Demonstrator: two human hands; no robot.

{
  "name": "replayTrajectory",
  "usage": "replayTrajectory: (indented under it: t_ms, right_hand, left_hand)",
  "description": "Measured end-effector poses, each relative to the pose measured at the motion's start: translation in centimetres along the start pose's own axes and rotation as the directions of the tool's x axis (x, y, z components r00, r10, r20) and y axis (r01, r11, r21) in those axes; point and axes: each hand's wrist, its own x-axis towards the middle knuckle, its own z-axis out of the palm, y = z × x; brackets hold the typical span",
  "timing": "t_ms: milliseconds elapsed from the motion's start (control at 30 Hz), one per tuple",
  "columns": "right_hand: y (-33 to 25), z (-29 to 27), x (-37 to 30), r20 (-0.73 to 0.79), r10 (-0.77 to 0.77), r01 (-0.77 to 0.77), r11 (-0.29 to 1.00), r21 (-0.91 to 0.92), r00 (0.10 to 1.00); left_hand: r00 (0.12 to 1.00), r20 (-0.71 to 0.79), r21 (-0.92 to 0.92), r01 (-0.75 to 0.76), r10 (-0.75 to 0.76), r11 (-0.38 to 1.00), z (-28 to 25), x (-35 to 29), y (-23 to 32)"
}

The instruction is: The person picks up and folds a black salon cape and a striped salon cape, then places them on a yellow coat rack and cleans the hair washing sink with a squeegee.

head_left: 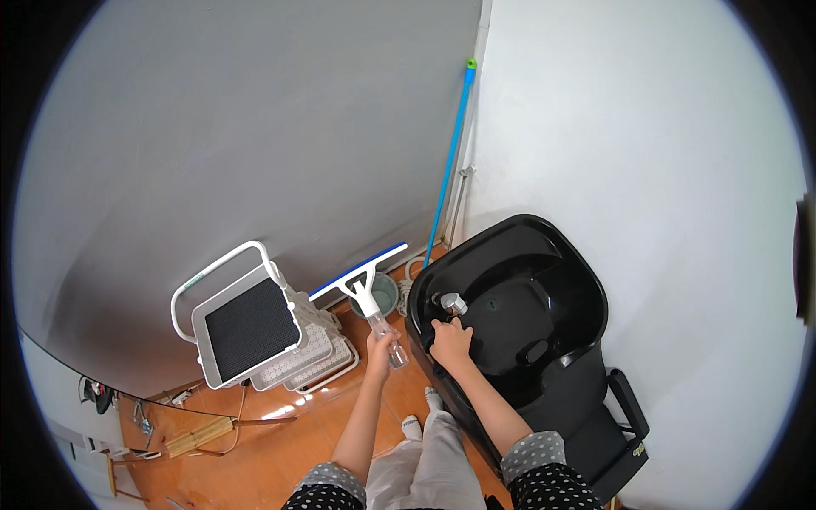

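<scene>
My left hand (382, 352) is closed round the clear bottle of a spray squeegee (365, 299), which has a white head and a blue blade. It is held up over the floor, blade toward the grey wall. My right hand (451, 342) is at the left rim of a black shampoo basin (552, 293), just below a chrome tap (454, 303). Its fingers are curled over the rim area; what they grip, if anything, is hidden under the hand.
A white tiered trolley (201, 340) with a black mat (252, 328) on top stands at the left. Behind the squeegee is a grey-green bucket (385, 293). A blue pole (450, 161) leans in the wall corner. The basin's black chair (586, 446) stands against the white wall.
</scene>
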Motion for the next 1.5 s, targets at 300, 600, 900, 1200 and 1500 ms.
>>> replayTrajectory:
  t_ms: [300, 600, 900, 1200, 1500]
  right_hand:
    - [0.7, 3.4, 5.0, -0.068, 0.291, -0.137, 0.627, 0.767, 0.954]
    - [3.8, 1.9, 12.6, 0.615, 0.169, -0.472, -0.499, 0.727, 0.77]
    - [5.7, -5.9, 14.4, 0.147, 0.47, 0.111, -0.478, 0.871, 0.87]
    - [7.3, -2.5, 11.0, -0.199, -0.254, 0.304, 0.908, 0.288, 0.946]
    - [12.7, -3.4, 13.7, -0.375, -0.452, 0.473, 0.88, -0.042, 0.809]
  left_hand:
    - [1.0, -0.028, 0.008, 0.001, -0.001, 1.0, -1.6, 1.0, -2.3]
    - [1.0, 0.008, -0.002, 0.004, -0.004, 1.0, 0.1, 1.8, -2.3]
    - [1.0, -0.022, 0.055, -0.001, 0.002, 0.998, 0.7, 3.6, -2.4]
    - [0.999, -0.026, 0.06, -0.021, 0.022, 0.998, 3.0, 6.3, -0.8]
    - [0.999, 0.052, 0.089, -0.008, 0.003, 0.996, 9.9, 10.9, 0.2]
